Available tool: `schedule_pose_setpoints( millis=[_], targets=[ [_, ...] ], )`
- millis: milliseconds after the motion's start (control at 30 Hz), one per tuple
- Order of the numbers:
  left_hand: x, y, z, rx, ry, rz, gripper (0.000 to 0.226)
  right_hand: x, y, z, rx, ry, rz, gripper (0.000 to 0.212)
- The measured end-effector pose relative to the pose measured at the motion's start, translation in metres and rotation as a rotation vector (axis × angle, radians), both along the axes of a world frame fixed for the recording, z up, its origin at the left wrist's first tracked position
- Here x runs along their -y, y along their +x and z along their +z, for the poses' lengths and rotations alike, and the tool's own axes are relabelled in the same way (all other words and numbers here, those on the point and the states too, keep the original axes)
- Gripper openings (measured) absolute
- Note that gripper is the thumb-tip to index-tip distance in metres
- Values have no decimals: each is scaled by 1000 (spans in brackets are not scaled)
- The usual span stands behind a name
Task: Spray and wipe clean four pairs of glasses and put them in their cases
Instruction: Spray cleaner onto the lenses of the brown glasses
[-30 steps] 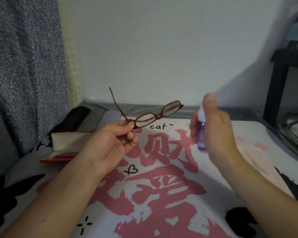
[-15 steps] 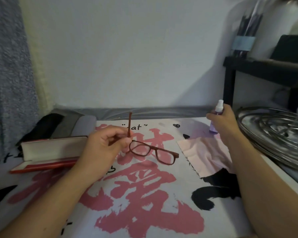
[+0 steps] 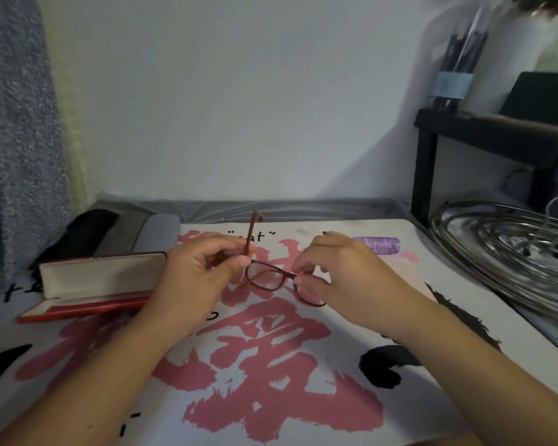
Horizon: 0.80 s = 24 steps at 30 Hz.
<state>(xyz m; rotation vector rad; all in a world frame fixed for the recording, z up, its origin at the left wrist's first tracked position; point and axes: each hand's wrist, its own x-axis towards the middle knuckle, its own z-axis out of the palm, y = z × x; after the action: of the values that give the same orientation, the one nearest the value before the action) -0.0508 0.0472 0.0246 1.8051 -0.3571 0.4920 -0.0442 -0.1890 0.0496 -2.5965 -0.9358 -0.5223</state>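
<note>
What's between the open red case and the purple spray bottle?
In the head view, both hands, left and right, hold the brown glasses between the red case and the purple spray bottle.

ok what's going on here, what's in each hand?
A person is holding one pair of brown-framed glasses above the printed table cover. The left hand pinches the frame at one temple hinge, that arm sticking upward; the right hand pinches the other lens rim. The purple spray bottle lies on its side behind the right hand, not held. A red case sits open at the left, nothing visible in it.
</note>
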Motion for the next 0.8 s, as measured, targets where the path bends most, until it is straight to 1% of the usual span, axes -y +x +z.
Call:
schedule_pose_setpoints(
  millis=[100, 133, 167, 200, 267, 300, 333, 367, 433, 467, 500, 533, 567, 600, 633, 667, 700, 733, 800],
  targets=[
    [0, 0, -2, -23, 15, -13, 31, -5, -2, -1, 23, -96, -18, 8],
    [1, 0, -2, -37, 9, -20, 34, -5, -4, 1, 23, -83, -37, 7],
    [2, 0, -1, -58, -9, -24, 38, -5, -5, 2, 15, -13, -56, 6],
    [2, 0, -1, -84, -30, -22, 38, -3, -4, 4, -9, 113, -94, 8],
    [1, 1, 0, -118, -80, 18, 31, 6, -1, 6, -106, 414, -166, 16],
    [0, 2, 1, -122, -110, 49, 27, 13, 1, 6, -178, 546, -159, 19],
    [-2, 3, 1, -118, -133, 76, 24, 22, 0, 5, -251, 624, -121, 20],
    [-3, 4, 1, -109, -146, 93, 24, 31, 0, 3, -309, 637, -64, 22],
    [-5, 5, 1, -81, -126, 95, 27, 48, 0, -3, -423, 554, 25, 22],
    [-5, 5, 1, -60, -96, 88, 28, 58, 5, -5, -468, 528, 16, 21],
    [-5, 4, 0, -34, -62, 78, 28, 67, 16, -7, -469, 503, -39, 23],
    [-5, 4, 0, -8, -31, 65, 27, 78, 33, -9, -406, 432, -146, 26],
    [-5, 4, -1, 17, -8, 51, 26, 87, 50, -8, -310, 276, -247, 30],
    [-5, 4, -1, 41, 9, 36, 27, 94, 67, -7, -235, 71, -322, 31],
    [-4, 4, -2, 59, 20, 24, 27, 98, 83, -6, -215, -122, -348, 30],
    [-4, 4, -1, 70, 26, 16, 28, 99, 93, -5, -246, -270, -355, 25],
    [-5, 3, -1, 73, 25, 11, 29, 98, 101, -5, -297, -362, -342, 19],
    [-5, 2, -1, 69, 18, 8, 30, 97, 106, -4, -343, -405, -326, 15],
    [-6, 0, 1, 51, -6, 4, 33, 93, 113, 2, -344, -425, -304, 10]
  ],
)
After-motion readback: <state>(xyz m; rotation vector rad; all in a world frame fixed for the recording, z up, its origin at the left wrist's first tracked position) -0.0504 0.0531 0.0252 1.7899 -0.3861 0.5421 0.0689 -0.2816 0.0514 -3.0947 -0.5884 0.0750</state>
